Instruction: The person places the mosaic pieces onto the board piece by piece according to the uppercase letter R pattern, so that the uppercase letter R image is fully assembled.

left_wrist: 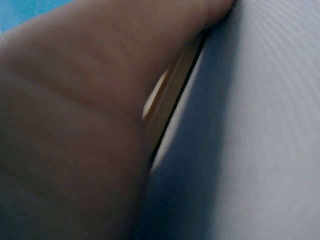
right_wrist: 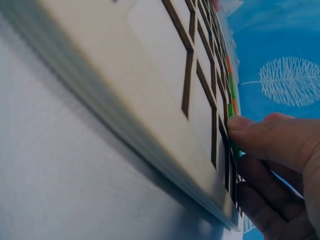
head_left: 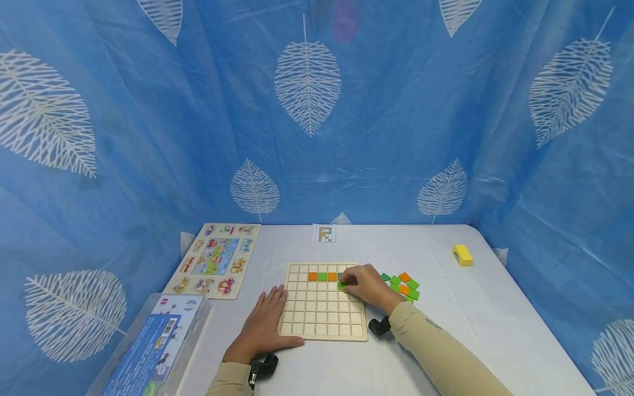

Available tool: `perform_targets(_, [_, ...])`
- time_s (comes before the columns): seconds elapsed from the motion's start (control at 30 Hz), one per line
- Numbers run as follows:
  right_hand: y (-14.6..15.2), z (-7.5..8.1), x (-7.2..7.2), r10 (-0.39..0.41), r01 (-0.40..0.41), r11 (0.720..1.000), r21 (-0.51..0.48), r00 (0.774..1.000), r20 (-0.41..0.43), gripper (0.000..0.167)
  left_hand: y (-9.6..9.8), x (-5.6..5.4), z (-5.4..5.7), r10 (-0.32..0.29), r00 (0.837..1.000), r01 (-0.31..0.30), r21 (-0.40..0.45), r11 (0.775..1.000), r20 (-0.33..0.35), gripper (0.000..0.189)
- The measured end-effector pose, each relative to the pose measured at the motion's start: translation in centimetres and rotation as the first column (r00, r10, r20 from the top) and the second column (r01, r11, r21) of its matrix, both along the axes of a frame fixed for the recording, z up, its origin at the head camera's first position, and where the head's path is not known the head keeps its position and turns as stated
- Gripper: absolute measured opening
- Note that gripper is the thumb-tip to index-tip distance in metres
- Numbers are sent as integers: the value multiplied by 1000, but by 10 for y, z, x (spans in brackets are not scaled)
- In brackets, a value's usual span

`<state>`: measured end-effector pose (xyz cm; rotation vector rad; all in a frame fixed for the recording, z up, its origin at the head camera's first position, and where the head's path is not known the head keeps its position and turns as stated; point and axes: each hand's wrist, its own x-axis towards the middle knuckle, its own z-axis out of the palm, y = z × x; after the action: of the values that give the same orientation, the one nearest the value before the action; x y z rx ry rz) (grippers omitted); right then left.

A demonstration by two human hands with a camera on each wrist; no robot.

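Observation:
A square wooden grid board (head_left: 323, 317) lies on the white table. One of its upper rows carries orange tiles (head_left: 312, 276), a light green tile (head_left: 322, 276) and, by the fingers, a darker green tile partly covered by them. My right hand (head_left: 369, 285) pinches a green tile (head_left: 341, 286) at the cells just below that row; in the right wrist view the thumb (right_wrist: 241, 123) is against it. My left hand (head_left: 267, 322) rests flat with fingers extended along the board's left edge, thumb by the near left corner. Close up, the left wrist view shows that hand beside the board's side (left_wrist: 172, 100).
Several loose green and orange tiles (head_left: 404, 289) lie right of the board. A small pattern card (head_left: 323, 233) is at the back, a yellow arch block (head_left: 463, 255) far right. Leftward are a vehicle puzzle board (head_left: 218, 272) and a plastic case (head_left: 153, 346).

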<state>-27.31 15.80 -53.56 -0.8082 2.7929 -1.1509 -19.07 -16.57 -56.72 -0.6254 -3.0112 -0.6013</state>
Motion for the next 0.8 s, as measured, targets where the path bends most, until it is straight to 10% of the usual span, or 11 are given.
perform_targets(0.8, [3,1,2,-9,9,999,-31,1000,13,19,0,0,1,0,1000,0,8,1000,4,138])
